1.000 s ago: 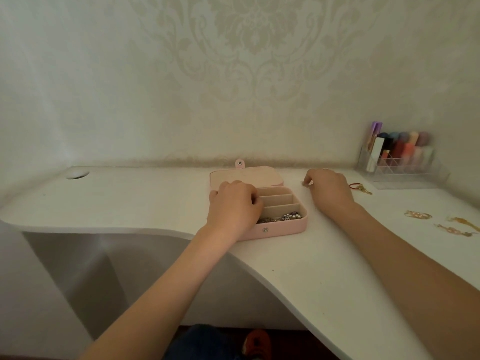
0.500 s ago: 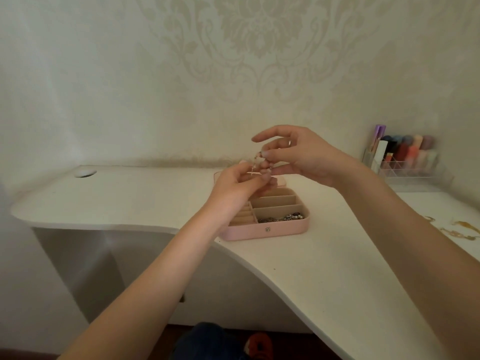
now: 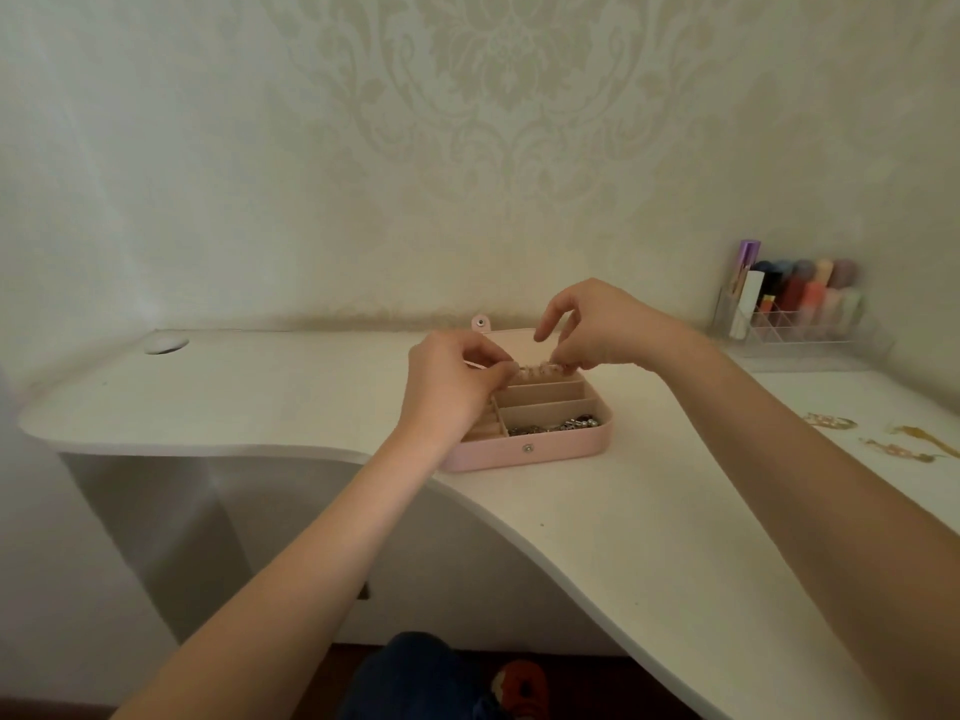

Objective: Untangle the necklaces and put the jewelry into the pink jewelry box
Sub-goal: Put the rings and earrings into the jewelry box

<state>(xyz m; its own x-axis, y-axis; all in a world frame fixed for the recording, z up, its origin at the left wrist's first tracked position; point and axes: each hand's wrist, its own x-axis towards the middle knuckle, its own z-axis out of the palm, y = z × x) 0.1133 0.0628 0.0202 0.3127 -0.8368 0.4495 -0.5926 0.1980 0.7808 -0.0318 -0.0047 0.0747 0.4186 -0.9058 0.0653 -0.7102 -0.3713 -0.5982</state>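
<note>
The pink jewelry box (image 3: 524, 452) lies open on the white desk, its lid flat behind it. Dark beaded jewelry (image 3: 558, 424) fills the front compartment. A short pale beaded piece (image 3: 540, 370) is stretched over the box's back compartment, pinched at its left end by my left hand (image 3: 449, 389) and at its right end by my right hand (image 3: 602, 330). More gold jewelry (image 3: 831, 422) lies loose on the desk at the right, with another gold chain (image 3: 924, 440) beside it.
A clear organizer (image 3: 800, 324) with lipsticks and bottles stands against the wall at the back right. A round cable hole (image 3: 165, 345) marks the desk's back left. The desk's front edge (image 3: 332, 454) curves inward below the box.
Both hands came down from above the box and moved apart, stretching the pale beaded piece low over the back compartment. A second ago they rested on the box and desk.
</note>
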